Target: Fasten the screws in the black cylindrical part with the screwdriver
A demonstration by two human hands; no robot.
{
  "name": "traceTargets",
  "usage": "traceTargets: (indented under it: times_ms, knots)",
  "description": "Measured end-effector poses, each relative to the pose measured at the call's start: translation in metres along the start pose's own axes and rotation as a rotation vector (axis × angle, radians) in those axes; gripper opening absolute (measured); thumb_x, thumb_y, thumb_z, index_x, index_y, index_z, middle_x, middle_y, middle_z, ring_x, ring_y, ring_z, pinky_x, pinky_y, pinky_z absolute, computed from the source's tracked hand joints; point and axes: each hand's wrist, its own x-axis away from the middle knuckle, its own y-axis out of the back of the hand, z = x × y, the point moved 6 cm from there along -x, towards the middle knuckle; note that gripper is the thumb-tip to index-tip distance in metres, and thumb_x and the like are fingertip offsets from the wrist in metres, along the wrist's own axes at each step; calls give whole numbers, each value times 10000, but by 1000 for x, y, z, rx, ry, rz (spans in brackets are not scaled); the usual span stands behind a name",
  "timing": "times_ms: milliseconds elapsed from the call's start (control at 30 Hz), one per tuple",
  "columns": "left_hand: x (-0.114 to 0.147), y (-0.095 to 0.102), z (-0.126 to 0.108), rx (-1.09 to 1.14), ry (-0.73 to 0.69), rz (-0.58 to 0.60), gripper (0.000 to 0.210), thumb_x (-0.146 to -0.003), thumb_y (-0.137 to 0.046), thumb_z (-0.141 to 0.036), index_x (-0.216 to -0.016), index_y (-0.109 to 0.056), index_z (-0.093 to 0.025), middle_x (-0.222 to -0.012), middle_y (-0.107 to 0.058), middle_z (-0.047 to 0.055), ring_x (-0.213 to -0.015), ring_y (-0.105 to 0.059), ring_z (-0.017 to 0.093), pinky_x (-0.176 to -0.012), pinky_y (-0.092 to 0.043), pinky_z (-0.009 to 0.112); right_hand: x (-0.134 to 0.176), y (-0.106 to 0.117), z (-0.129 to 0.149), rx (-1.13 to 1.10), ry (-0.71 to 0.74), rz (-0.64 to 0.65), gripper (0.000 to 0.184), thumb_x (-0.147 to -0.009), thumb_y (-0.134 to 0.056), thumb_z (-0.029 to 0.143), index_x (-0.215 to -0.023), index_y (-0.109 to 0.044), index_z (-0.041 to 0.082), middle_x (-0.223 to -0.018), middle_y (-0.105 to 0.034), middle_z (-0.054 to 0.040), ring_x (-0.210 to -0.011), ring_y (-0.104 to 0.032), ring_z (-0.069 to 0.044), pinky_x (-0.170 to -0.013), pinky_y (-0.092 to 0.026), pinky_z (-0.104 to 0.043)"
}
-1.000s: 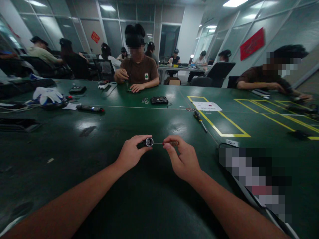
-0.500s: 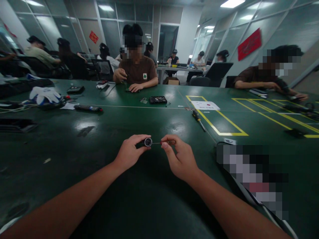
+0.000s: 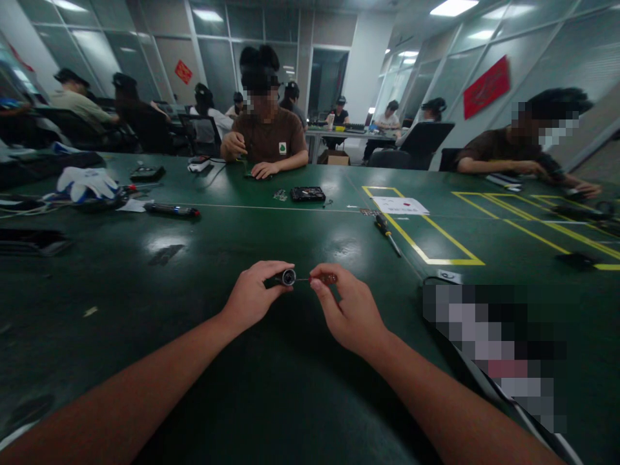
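Green tabletop (image 3: 227, 242) spread near to far; the left hand (image 3: 249, 297) gripped a dark cylinder (image 3: 289, 278), the right hand (image 3: 356, 313) pinched a thin-shafted tool (image 3: 330, 279), probably a screwdriver.

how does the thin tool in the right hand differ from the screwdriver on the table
The thin tool is held in the right hand; the screwdriver lies on the table. The thin tool's handle looks reddish, the screwdriver's black and yellow. The thin tool's shaft looks finer than the screwdriver's. Both have straight shafts.
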Motion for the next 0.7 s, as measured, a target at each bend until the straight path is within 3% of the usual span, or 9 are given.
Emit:
traceTargets:
  times_ms: [300, 500, 700]
  knots:
    - [-2, 2, -6, 19, -22, -5, 315, -872, -726, -216, -1184, -739, -255, -1190, -723, 57, -1108, -675, 234, -1001, -528, 415, 1, -4, 2, -59, 68, 93, 138, -987, -551, 205, -1081, -648, 237, -992, -723, -61, -912, -681, -209, -815, -541, -358]
    - [-1, -1, -6, -31, -26, 42, 345, -870, -716, -174, -1203, -740, -263, -1205, -716, 55, -1133, -656, 243, -1012, -507, 436, -2, -6, -25, -256, -167, 5, 109, -1001, -564, 276, -1067, -642, 237, -929, -732, -18, -859, -714, -179, -788, -539, -322]
    - [0, -3, -6, -20, -2, 36, 357, -850, -744, -183, -1198, -739, -264, -1185, -721, 59, -1110, -665, 245, -988, -519, 424, -1, -5, -20, -168, -142, -7, 99, -976, -587, 252, -1042, -657, 231, -935, -745, -27, -873, -714, -186, -803, -525, -325]
